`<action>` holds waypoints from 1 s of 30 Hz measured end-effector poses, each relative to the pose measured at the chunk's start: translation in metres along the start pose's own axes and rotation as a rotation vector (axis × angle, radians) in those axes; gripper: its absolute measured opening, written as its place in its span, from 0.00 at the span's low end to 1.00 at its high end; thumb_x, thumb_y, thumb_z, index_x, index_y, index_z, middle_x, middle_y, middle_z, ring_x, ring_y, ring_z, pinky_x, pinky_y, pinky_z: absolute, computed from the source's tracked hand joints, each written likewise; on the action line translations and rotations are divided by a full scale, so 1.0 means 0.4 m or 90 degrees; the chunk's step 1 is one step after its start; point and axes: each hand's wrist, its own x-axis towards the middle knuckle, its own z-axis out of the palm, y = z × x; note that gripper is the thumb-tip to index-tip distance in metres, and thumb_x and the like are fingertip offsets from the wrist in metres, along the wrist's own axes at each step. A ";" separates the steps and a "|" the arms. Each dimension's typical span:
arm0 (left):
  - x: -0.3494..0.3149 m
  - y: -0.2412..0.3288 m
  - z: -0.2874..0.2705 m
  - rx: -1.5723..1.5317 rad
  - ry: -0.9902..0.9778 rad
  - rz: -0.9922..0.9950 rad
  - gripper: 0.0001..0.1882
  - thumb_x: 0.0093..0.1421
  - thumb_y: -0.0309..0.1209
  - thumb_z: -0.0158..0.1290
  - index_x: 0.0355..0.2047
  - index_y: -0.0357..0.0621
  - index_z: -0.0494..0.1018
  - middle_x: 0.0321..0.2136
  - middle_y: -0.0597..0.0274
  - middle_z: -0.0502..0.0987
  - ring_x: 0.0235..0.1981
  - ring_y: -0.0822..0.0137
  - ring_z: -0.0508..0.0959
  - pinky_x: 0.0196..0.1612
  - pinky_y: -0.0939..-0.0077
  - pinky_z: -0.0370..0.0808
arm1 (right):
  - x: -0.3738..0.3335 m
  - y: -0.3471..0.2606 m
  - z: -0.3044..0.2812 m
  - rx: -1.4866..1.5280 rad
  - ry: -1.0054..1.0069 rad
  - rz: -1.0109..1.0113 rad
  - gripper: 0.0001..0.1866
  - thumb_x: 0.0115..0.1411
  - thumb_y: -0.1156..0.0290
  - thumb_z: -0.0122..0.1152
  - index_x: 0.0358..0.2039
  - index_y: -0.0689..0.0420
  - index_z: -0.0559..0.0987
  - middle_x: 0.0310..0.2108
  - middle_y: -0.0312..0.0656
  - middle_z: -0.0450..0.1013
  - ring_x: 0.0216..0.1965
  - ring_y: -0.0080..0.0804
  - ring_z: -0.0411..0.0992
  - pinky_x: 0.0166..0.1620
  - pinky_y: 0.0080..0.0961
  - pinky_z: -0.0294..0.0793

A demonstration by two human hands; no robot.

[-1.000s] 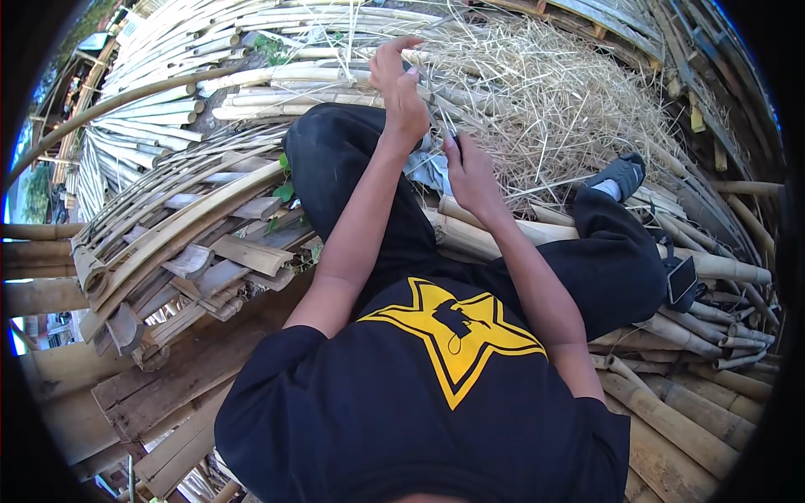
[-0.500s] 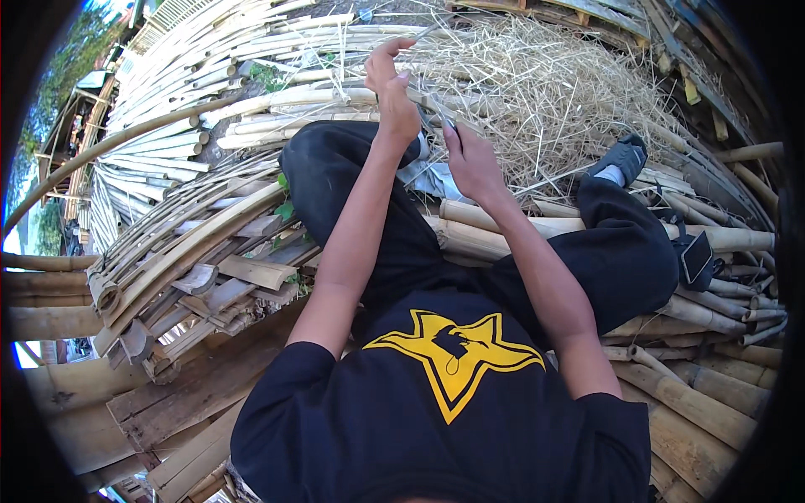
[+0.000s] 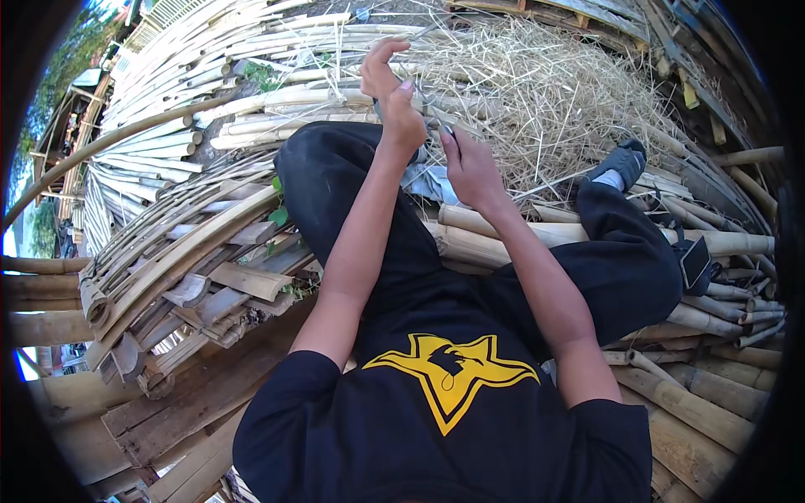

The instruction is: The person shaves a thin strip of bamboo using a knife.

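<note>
My left hand (image 3: 394, 105) is raised above my left knee, its fingers curled and its thumb upward. Whatever it grips is too thin to make out against the pale stalks behind. Just to its right and a little nearer, my right hand (image 3: 474, 168) is closed with its thumb stretched forward. From its grip sticks out the dark end of a slim knife (image 3: 451, 132), whose thin grey blade points toward my left hand. The two hands are close together but apart. Beyond the right hand lies a heap of pale shavings (image 3: 545, 92).
Long bamboo poles (image 3: 293, 96) spread across the far left. Split bamboo pieces (image 3: 243, 277) are stacked by my left side, and more poles (image 3: 696, 402) lie to the right. A phone (image 3: 694, 261) rests beside my right knee. A wooden pallet (image 3: 562, 17) stands at the back.
Both hands have shifted only slightly, the left one turning a little with its thumb nearer the right hand. The knife stays in the right hand.
</note>
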 end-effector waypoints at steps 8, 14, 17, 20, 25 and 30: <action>-0.013 -0.037 -0.010 -0.034 0.048 0.022 0.27 0.49 0.38 0.37 0.49 0.38 0.62 0.56 0.49 0.59 0.59 0.55 0.53 0.61 0.58 0.37 | 0.019 0.107 0.031 0.123 -0.087 0.266 0.22 0.65 0.54 0.40 0.32 0.62 0.72 0.22 0.55 0.70 0.27 0.54 0.69 0.31 0.44 0.68; -0.017 -0.029 0.000 -0.040 0.054 0.061 0.28 0.49 0.39 0.37 0.50 0.37 0.60 0.57 0.48 0.58 0.59 0.55 0.53 0.61 0.59 0.38 | 0.003 -0.028 -0.014 0.082 0.086 0.010 0.21 0.66 0.56 0.40 0.30 0.62 0.68 0.16 0.51 0.65 0.18 0.48 0.64 0.25 0.40 0.60; -0.019 -0.014 -0.007 -0.014 0.048 0.062 0.30 0.44 0.34 0.38 0.50 0.37 0.59 0.55 0.48 0.58 0.61 0.55 0.52 0.64 0.60 0.41 | -0.013 -0.030 -0.004 0.047 0.099 -0.132 0.19 0.66 0.57 0.40 0.31 0.62 0.69 0.19 0.54 0.68 0.22 0.54 0.68 0.27 0.44 0.62; -0.032 -0.007 0.011 -0.053 0.067 0.081 0.31 0.43 0.33 0.39 0.50 0.37 0.58 0.55 0.48 0.58 0.61 0.55 0.52 0.64 0.59 0.40 | -0.012 0.134 0.042 -0.138 0.021 0.080 0.22 0.65 0.55 0.38 0.33 0.62 0.71 0.26 0.58 0.72 0.31 0.60 0.71 0.35 0.50 0.66; -0.029 -0.016 -0.005 -0.052 0.127 0.081 0.26 0.48 0.30 0.39 0.50 0.36 0.59 0.52 0.48 0.61 0.60 0.56 0.54 0.63 0.60 0.41 | 0.018 0.152 0.063 -0.067 -0.042 0.198 0.29 0.65 0.51 0.36 0.32 0.66 0.75 0.33 0.64 0.72 0.40 0.63 0.70 0.45 0.53 0.66; -0.050 0.015 -0.013 0.108 0.034 -0.079 0.12 0.60 0.34 0.43 0.36 0.36 0.66 0.31 0.54 0.71 0.37 0.63 0.70 0.42 0.64 0.63 | 0.023 0.144 0.037 -0.012 -0.030 0.206 0.29 0.64 0.49 0.36 0.33 0.64 0.75 0.34 0.64 0.72 0.41 0.63 0.69 0.46 0.51 0.66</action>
